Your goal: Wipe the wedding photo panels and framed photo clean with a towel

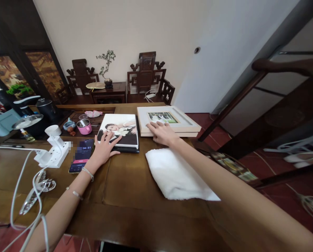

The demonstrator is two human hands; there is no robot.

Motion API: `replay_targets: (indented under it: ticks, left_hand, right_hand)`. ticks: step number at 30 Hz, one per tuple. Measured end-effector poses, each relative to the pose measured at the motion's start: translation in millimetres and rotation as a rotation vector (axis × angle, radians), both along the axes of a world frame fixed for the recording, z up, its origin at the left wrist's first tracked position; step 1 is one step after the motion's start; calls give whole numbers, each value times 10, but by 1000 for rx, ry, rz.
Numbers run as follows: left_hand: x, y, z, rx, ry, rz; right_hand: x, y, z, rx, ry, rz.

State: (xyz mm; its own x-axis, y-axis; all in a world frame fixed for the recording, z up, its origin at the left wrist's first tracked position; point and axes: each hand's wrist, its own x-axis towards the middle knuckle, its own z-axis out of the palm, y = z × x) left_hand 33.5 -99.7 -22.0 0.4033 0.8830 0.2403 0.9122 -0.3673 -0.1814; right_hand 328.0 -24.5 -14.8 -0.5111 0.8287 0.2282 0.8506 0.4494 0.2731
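Note:
My left hand (104, 148) lies flat and open on the near left corner of a photo book (121, 131) with a portrait cover, which rests on the dark wooden table (125, 196). My right hand (163, 133) is open too, fingers spread on the near edge of a white picture frame (172, 120) stacked on another frame at the table's far right. A folded white cloth (176, 175) lies just below my right wrist, under the forearm.
A phone (82, 154) showing a timer lies left of my left hand. A white power strip (54, 152) with cables, a pink cup (84, 126) and a kettle (44, 108) stand at the left. Carved chairs (146, 78) line the back wall.

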Motion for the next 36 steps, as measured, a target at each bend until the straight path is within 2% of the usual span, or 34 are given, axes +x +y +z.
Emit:
replay_targets:
  ticks: [6,16,20,24,29,36]
  left_hand:
    - [22,221,44,-47,-9,-22]
    - [55,553,51,-73,-14,-23]
    - [47,578,48,-44,-35,-46]
    - [39,551,37,-17,-68,-57]
    - [53,509,4,27,-103,-34]
    - [49,555,-9,11,-138,-37]
  right_hand:
    - [161,-112,6,-36,-18,42]
    - [77,-278,-20,-59,-21,35]
    - [10,-291,-52,-68,-25,20]
    - [-32,-284,-9,-90,-25,34]
    - [-14,-258,55,-135,-20,59]
    - [13,-228,19,-195,26,46]
